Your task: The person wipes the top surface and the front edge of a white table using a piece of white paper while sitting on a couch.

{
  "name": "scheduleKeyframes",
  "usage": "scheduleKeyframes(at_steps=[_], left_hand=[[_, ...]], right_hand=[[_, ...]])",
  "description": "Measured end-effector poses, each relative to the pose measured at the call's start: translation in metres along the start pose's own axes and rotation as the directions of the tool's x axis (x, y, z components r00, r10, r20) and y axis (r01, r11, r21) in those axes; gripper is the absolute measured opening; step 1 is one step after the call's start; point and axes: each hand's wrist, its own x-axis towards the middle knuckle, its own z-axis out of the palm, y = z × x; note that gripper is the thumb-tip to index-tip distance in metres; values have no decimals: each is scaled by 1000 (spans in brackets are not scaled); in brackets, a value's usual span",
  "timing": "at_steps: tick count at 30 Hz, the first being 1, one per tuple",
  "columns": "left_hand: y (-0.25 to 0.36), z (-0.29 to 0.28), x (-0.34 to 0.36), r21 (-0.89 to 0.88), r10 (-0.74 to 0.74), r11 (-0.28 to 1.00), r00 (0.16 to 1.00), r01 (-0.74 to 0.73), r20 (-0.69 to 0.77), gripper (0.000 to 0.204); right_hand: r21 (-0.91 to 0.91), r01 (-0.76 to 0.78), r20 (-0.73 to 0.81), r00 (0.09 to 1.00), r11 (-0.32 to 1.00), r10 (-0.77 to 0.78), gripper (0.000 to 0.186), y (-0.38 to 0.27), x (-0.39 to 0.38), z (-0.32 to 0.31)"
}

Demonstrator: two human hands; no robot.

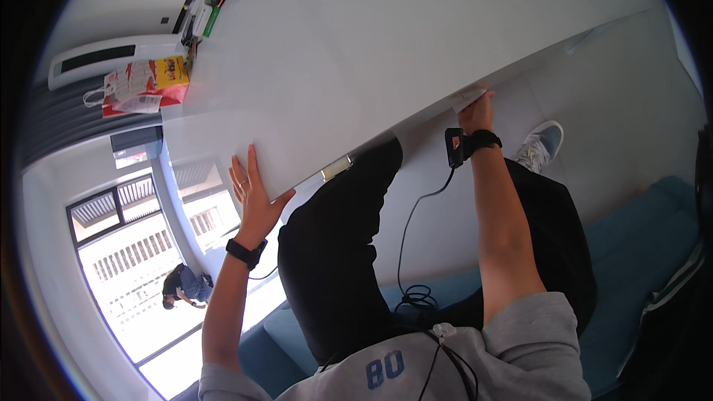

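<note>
Slanting lengthwise up rightward, the white table (371, 44) touches a splayed left grip (258, 199); right grip (477, 113) unclear.

The panel (386, 52) presents a smooth, satin surface; its edge fitting (337, 168) appears shiny metal, the carrier bag (141, 85) paper, the sofa (631, 230) and sweatshirt (342, 379) matt cloth.

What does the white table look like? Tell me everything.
The table is broad, white and smooth-looking; its material is unclear. Its near edge slants up rightward in the view and carries a small shiny fitting. The left hand is spread at the near-left corner; the right hand is at the near edge, its grip partly hidden.
</note>
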Motion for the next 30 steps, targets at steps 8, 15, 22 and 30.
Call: scheduleKeyframes(at_steps=[8, 15, 22, 30], left_hand=[[1, 4, 3, 20, -1, 1000, 1000, 2, -16, 116], [1, 7, 3, 29, -5, 1000, 1000, 5, -20, 116], [1, 3, 1, 28, -15, 999, 998, 17, -55, 117], [-1, 8, 1, 46, -23, 999, 997, 26, -68, 116]], right_hand=[[148, -149, 74, 987, 978, 139, 79, 37, -29, 5], [164, -280, 62, 960, 946, 273, 85, 86, -41, 2], [-11, -335, 164, 929, 942, 332, 90, 130, -50, 5], [-80, -401, 218, 886, 913, 409, 90, 177, -50, -19]])
